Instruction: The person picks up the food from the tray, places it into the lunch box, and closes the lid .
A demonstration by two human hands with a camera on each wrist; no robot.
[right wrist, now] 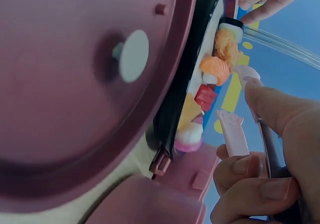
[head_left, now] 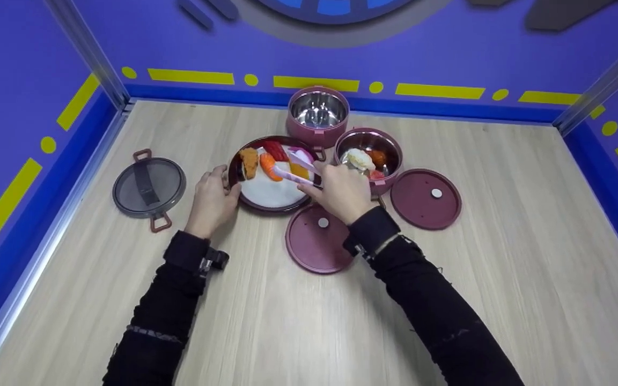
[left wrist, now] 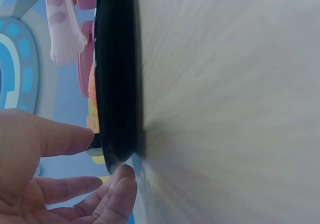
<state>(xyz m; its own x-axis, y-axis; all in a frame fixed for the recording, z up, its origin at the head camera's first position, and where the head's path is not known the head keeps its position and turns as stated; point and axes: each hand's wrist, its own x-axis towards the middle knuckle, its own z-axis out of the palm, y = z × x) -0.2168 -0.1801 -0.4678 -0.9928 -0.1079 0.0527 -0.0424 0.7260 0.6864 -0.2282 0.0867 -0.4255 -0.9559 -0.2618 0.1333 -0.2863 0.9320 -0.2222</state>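
Note:
My left hand [head_left: 212,198] grips the left rim of a dark round plate with a white inside [head_left: 271,195]; its thumb [left wrist: 70,138] lies over the rim. Several toy sushi pieces rest along the plate's far side, among them an orange one [head_left: 269,165], a fried brown one [head_left: 249,162] and a red one [head_left: 275,151]. My right hand [head_left: 346,193] holds pale pink tongs [head_left: 293,177] over the plate. Their tips stand apart, with no piece visibly between them in the right wrist view. Right of the plate, a pink pot [head_left: 380,187] contains a white piece [head_left: 361,159] and some orange-red food.
Behind the plate stands a second pink pot [head_left: 317,134] with a shiny metal inside. Two maroon lids [head_left: 314,244] lie on the table, one in front and another lid [head_left: 424,201] at right. A grey see-through lid [head_left: 172,185] with handles lies at left.

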